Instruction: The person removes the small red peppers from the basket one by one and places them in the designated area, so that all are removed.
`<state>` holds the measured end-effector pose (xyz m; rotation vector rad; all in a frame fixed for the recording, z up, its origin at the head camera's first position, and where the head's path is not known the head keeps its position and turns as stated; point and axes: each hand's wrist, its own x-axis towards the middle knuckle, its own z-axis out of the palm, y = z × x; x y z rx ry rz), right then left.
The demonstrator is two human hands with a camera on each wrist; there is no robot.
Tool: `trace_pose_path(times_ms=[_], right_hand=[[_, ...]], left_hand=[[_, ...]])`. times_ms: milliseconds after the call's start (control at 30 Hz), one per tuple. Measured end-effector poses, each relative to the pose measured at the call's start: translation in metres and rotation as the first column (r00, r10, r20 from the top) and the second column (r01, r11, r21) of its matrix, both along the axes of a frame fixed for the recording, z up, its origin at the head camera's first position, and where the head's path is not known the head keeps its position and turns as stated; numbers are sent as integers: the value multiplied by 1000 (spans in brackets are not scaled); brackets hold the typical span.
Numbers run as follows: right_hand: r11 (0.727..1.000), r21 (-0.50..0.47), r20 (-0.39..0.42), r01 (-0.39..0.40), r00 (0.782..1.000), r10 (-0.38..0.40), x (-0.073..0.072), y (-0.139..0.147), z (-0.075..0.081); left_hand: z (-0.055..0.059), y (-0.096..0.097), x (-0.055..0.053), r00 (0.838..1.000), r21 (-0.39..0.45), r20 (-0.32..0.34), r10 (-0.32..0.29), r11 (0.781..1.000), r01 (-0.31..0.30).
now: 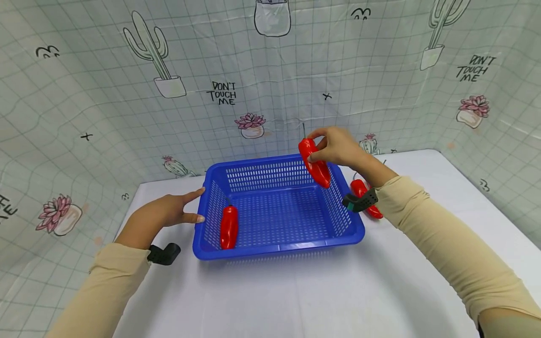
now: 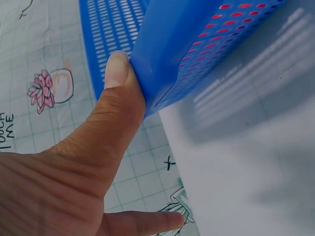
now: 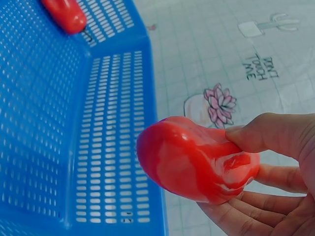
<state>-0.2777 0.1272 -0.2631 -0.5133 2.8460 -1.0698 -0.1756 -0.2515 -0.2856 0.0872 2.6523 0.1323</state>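
My right hand pinches a red chili pepper between thumb and fingers, its thin stem pointing up. It is held over the back right corner of a blue plastic basket. In the right wrist view the rounded end of this red chili pepper faces the camera. Another red pepper lies inside the basket along its left wall. At the basket's left rim my left hand has its thumb and a finger stretched out, tips at the rim. The left wrist view has the thumb against the rim.
On the white table, right of the basket, lie red peppers partly hidden behind my right wrist, with two stems showing. A printed grid cloth hangs behind the table and along both sides.
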Motion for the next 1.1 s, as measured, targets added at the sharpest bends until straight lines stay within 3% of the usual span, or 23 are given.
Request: trace_pose_path(times_ms=[367,600,1100], right_hand=[[999,-14,9,38,999,-38,-2,19,4],[998,31,-3,63,998,-63,-2,32,6],[989,74,-8,125,992,-125,-6,67,-3]], left_hand=[[0,0,0,1000,2,-7,-5,1000,5],[0,0,-1,1000,-11,2,-7,1000,7],[-1,-1,1,1000,15,-7,0,1000,0]])
